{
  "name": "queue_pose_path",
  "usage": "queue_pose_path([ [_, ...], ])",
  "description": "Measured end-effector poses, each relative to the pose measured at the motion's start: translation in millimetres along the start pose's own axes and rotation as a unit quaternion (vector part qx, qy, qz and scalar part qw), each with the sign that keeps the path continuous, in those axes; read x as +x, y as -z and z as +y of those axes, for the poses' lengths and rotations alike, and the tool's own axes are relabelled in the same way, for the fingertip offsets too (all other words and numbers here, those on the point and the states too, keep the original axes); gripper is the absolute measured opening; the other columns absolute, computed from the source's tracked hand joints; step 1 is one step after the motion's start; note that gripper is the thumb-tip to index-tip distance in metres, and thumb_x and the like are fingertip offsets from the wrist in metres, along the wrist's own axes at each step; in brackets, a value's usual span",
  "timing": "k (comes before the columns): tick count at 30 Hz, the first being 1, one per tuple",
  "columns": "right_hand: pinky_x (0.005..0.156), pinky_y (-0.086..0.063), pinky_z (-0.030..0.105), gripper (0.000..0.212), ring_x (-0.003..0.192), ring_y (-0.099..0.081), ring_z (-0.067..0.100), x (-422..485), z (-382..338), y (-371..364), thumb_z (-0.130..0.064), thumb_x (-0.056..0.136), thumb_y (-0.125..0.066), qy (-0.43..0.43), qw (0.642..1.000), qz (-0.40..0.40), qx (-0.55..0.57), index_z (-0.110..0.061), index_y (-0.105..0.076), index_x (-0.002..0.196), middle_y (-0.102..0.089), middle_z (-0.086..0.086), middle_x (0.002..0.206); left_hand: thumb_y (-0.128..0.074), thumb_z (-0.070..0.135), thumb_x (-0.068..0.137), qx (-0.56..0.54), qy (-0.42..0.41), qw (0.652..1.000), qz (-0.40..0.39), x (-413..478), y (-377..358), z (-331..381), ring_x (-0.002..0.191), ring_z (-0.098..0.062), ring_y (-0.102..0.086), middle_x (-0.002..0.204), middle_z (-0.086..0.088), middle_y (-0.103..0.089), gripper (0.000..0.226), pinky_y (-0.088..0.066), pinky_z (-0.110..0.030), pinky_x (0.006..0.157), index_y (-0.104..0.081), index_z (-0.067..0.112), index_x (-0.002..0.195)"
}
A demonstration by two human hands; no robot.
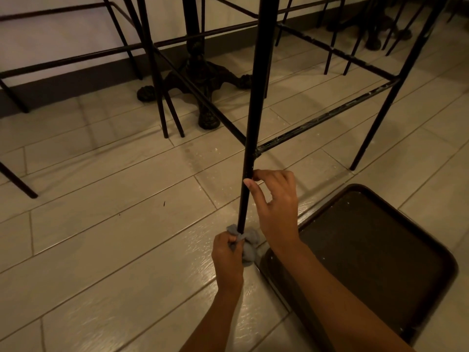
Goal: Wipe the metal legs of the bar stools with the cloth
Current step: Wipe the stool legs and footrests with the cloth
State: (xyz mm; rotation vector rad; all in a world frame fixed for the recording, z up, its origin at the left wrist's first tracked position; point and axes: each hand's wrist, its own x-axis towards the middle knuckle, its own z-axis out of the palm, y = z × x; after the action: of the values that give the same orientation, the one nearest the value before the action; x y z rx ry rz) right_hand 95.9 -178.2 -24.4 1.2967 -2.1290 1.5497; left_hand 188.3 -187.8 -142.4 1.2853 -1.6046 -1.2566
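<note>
A black metal stool leg (256, 97) runs down the middle of the view to the tiled floor. My left hand (227, 257) grips a grey cloth (250, 243) wrapped around the foot of that leg, right at the floor. My right hand (275, 204) is higher up, thumb and fingertips pinching the same leg just below where the scuffed footrest bar (327, 118) joins it. The leg's lowest tip is hidden by the cloth.
A dark brown tray (380, 250) lies on the floor at the right, close to the cloth. Behind stand more black stool legs (162, 102) and an ornate cast table base (203, 77). A dark skirting board runs along the white wall.
</note>
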Motion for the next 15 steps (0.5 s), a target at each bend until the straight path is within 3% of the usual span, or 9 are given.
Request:
queue_pose_path([
  [7,0.085,-0.033,0.007,0.025,0.095,-0.043,0.006,-1.4,0.7,-2.7,-0.025,0.087,-0.058,-0.004,1.0,0.006,0.009,-0.003,-0.068,0.093,-0.067,0.006,0.089,-0.064,-0.005,0.08,0.008,-0.012,1.0,-0.012,3.1,-1.9,-6.4,0.073,-0.007,-0.053,0.083,-0.012,-0.056,0.033,-0.044,-0.005,0.067,-0.047,0.021,0.07],
  [15,0.085,-0.032,0.005,0.023,0.095,-0.041,0.004,-0.1,0.4,-0.6,-0.023,0.086,-0.059,0.002,1.0,0.002,0.0,-0.003,-0.068,0.093,-0.067,0.006,0.089,-0.06,-0.01,0.081,0.017,0.045,0.999,-0.021,4.7,-0.9,-6.2,0.063,-0.005,-0.048,0.072,-0.003,-0.05,0.021,-0.043,-0.005,0.058,-0.047,0.005,0.072],
])
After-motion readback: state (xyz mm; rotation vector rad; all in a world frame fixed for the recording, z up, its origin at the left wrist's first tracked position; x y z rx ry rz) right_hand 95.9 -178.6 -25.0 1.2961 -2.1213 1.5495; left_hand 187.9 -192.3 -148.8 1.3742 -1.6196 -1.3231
